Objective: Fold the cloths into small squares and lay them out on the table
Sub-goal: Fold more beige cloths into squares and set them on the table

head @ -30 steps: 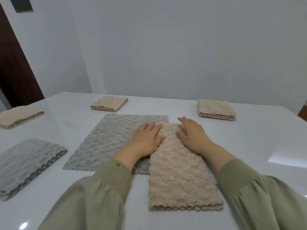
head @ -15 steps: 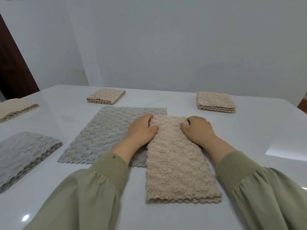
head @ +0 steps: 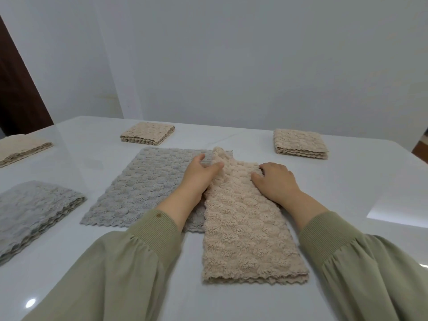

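1. On the glossy white table [head: 347,193] in front of the person, a beige fleecy cloth [head: 245,232] folded into a long strip lies lengthwise, with its scalloped near edge toward them.
2. Its left side overlaps the right edge of a grey fleecy cloth [head: 143,188] that is spread flat.
3. The left hand [head: 201,174] pinches the strip's far left corner with the thumb on top, and that corner stands raised off the table.
4. The right hand [head: 275,181] has its fingers curled into the far right corner and sits lower.
5. Well apart from these lie a folded beige square [head: 147,136] at the far left, a second beige square [head: 300,144] at the far right, a third beige fold [head: 20,149] at the left edge, and a folded grey cloth [head: 30,212] nearer on the left.
6. Olive-green sleeves [head: 129,262] cover both arms.
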Tool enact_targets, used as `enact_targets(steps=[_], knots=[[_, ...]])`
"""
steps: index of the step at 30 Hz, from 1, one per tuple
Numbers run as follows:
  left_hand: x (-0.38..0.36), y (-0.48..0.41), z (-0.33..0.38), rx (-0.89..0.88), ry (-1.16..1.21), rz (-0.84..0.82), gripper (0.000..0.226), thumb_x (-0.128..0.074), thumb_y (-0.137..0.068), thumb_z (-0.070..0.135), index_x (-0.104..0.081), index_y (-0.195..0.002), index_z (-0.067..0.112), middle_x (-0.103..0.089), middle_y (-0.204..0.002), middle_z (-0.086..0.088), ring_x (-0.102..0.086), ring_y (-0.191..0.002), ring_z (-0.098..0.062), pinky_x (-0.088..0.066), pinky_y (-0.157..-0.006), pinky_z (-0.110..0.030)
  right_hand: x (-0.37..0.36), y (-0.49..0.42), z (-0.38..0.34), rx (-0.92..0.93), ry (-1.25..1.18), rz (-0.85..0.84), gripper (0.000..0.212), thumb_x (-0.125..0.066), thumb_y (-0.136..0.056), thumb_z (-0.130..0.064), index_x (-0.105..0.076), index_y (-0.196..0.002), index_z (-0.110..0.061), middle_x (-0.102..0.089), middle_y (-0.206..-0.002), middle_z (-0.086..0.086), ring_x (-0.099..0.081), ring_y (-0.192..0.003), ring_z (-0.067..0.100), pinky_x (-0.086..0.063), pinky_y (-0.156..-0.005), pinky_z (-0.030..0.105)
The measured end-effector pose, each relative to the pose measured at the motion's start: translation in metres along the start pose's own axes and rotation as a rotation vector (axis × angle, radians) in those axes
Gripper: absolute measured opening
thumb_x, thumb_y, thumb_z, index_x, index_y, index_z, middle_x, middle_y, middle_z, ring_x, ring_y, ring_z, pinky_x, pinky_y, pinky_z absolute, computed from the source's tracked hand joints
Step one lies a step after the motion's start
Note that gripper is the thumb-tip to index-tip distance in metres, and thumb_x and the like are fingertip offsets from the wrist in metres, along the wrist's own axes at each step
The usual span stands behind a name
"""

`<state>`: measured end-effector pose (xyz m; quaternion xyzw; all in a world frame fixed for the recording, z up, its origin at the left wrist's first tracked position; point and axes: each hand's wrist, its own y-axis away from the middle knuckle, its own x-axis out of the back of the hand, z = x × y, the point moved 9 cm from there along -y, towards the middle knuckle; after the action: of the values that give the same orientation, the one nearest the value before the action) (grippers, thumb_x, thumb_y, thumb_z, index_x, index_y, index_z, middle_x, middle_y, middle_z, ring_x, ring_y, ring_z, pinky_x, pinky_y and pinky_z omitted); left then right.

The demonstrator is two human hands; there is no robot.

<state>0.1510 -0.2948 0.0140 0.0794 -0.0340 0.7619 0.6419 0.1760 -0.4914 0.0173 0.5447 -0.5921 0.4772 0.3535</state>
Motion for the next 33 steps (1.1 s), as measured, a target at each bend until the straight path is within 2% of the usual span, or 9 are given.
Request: enact_targets(steps=[3,6,9,15,17,21,25,29,33], knots=[[-0.001,0.001,-0.001,-0.009,0.007,0.038,0.057,-0.066,-0.086,0.021,-0.044,-0.138,0.009,-0.051,-0.136,-0.008,-0.054,-0.117,-0.022,-0.044,-0.101,-0.035,0.000,0.001,0.001,-0.015,-0.012,-0.017,0.034,-0.038,-0.089,-0.042,-0.054,-0.096,-0.013,-0.059,-0.111,0.011,-0.050,-0.108,0.031,-0.041,-0.095,0.046],[0.002,0.004,0.004,-0.067,0.027,0.100,0.039,-0.062,-0.087,0.008,-0.055,-0.125,0.010,-0.057,-0.121,-0.002,-0.059,-0.090,-0.009,-0.049,-0.074,-0.014,0.001,0.002,0.002,-0.047,-0.076,-0.028,0.050,-0.043,-0.090,-0.041,-0.044,-0.131,-0.012,-0.049,-0.136,0.011,-0.042,-0.126,0.031,-0.032,-0.106,0.046],[0.006,0.005,0.004,-0.076,0.120,0.106,0.028,-0.058,-0.086,-0.004,-0.060,-0.111,0.008,-0.064,-0.109,-0.006,-0.061,-0.085,-0.013,-0.052,-0.072,-0.023,0.007,0.005,0.006,-0.107,-0.256,-0.017,0.067,-0.047,-0.090,-0.039,-0.021,-0.147,-0.014,-0.045,-0.141,0.012,-0.039,-0.130,0.031,-0.027,-0.110,0.044],[0.005,0.005,0.006,-0.060,0.430,0.006,0.056,-0.045,-0.082,-0.024,-0.052,-0.123,0.013,-0.065,-0.098,0.000,-0.065,-0.082,-0.011,-0.056,-0.063,-0.022,0.008,0.007,0.006,-0.096,-0.668,-0.060,0.070,-0.055,-0.090,-0.035,-0.017,-0.147,-0.022,-0.050,-0.132,0.005,-0.053,-0.113,0.023,-0.040,-0.103,0.041],[0.003,0.007,0.008,-0.052,0.472,-0.015,0.061,-0.042,-0.082,-0.026,-0.050,-0.125,0.015,-0.063,-0.095,0.002,-0.064,-0.080,-0.010,-0.055,-0.058,-0.019,0.009,0.006,0.004,-0.101,-0.816,-0.091,0.072,-0.062,-0.088,-0.031,-0.021,-0.146,-0.021,-0.055,-0.123,0.002,-0.058,-0.099,0.017,-0.043,-0.093,0.035],[0.001,0.007,0.009,-0.057,0.498,-0.040,0.067,-0.041,-0.080,-0.028,-0.045,-0.132,0.013,-0.066,-0.093,0.003,-0.066,-0.079,-0.009,-0.055,-0.058,-0.021,0.007,0.001,0.010,-0.162,-1.064,-0.116,0.068,-0.071,-0.082,-0.027,-0.036,-0.140,-0.019,-0.066,-0.108,0.006,-0.062,-0.096,0.015,-0.042,-0.090,0.030],[0.004,0.005,0.010,-0.075,0.480,-0.021,0.071,-0.040,-0.077,-0.030,-0.044,-0.135,0.011,-0.067,-0.095,0.001,-0.065,-0.080,-0.009,-0.054,-0.057,-0.020,0.021,0.001,0.003,-0.117,-1.274,-0.044,0.045,-0.069,-0.081,-0.003,-0.053,-0.122,-0.015,-0.063,-0.085,0.008,-0.058,-0.066,0.017,-0.048,-0.059,0.027],[0.005,0.003,0.008,-0.077,0.466,-0.015,0.071,-0.041,-0.075,-0.031,-0.047,-0.133,0.011,-0.067,-0.096,0.000,-0.065,-0.081,-0.011,-0.053,-0.057,-0.020,0.037,-0.002,0.000,-0.035,-1.319,0.010,0.026,-0.065,-0.080,0.009,-0.065,-0.095,-0.012,-0.064,-0.090,0.009,-0.060,-0.078,0.024,-0.050,-0.071,0.035],[0.006,0.004,0.010,-0.096,0.466,-0.010,0.064,-0.041,-0.074,-0.032,-0.056,-0.116,0.014,-0.067,-0.090,0.000,-0.064,-0.080,-0.013,-0.055,-0.063,-0.024,0.039,0.000,0.000,-0.033,-1.329,-0.021,0.004,-0.065,-0.085,-0.008,-0.064,-0.081,-0.006,-0.062,-0.072,0.005,-0.060,-0.062,0.015,-0.049,-0.061,0.027]])
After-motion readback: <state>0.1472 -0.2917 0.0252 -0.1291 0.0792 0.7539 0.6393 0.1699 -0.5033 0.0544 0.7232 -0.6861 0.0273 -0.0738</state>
